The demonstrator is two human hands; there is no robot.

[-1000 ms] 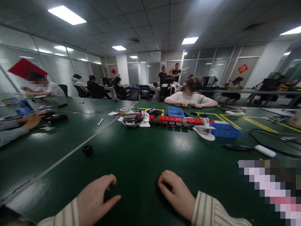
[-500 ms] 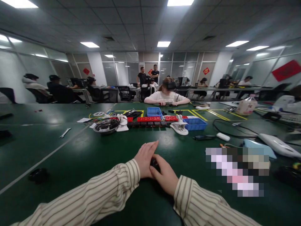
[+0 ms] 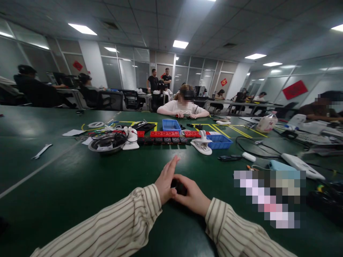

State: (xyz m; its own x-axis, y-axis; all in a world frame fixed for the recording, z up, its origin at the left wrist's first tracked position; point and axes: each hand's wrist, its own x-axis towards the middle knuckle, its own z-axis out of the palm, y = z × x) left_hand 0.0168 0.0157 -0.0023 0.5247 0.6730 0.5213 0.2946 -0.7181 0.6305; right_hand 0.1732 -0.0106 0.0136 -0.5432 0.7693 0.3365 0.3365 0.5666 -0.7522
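Both of my hands meet over the green table in front of me, in striped cream sleeves. My left hand [image 3: 165, 181] is open, its fingers stretched out and pointing forward, with the thumb side toward the right. My right hand [image 3: 195, 194] touches it, thumb and fingers apart in a curved arch. Its fingertips are partly hidden behind my left hand. A dark patch shows in the gap between them; whether it is shadow or a small object I cannot tell. Ahead of my hands stand a row of red and black blocks [image 3: 164, 134] and a white clip-shaped stand [image 3: 201, 145].
A metal bowl [image 3: 103, 150] of cables and a white stand [image 3: 131, 139] are ahead left; a wrench [image 3: 42, 151] lies farther left. Blue bins [image 3: 219, 141], a white case [image 3: 248, 156] and a light-blue item [image 3: 284, 167] are rightward. A person [image 3: 183, 103] sits opposite.
The view has turned and tilted, so the scene has shifted left. My hands remain together, with the gap between the right thumb and fingers looking wider.
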